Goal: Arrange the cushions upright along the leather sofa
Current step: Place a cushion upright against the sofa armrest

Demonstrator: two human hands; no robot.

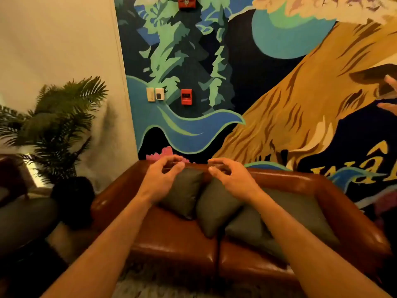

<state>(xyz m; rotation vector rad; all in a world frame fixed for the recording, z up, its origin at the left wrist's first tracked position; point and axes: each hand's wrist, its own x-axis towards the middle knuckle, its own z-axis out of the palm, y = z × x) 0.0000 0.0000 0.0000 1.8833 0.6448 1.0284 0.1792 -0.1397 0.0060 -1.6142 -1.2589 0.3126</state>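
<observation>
A brown leather sofa [171, 244] stands against the mural wall. Several dark grey-green cushions lie on it. One cushion [184, 194] leans upright at the backrest, left of centre. A second cushion [217, 209] tilts against it. A third cushion [245, 229] lies low on the seat, and a large one [300, 214] rests flat toward the right arm. My left hand [165, 177] hovers over the top of the upright cushion, fingers curled and apart, holding nothing. My right hand [227, 177] hovers above the second cushion, fingers likewise curled and empty.
A potted palm [58, 130] in a dark pot stands left of the sofa. Light switches [155, 94] and a red alarm box [186, 96] are on the mural wall. Another person's fingers [390, 97] show at the right edge. A pale rug [137, 282] lies below.
</observation>
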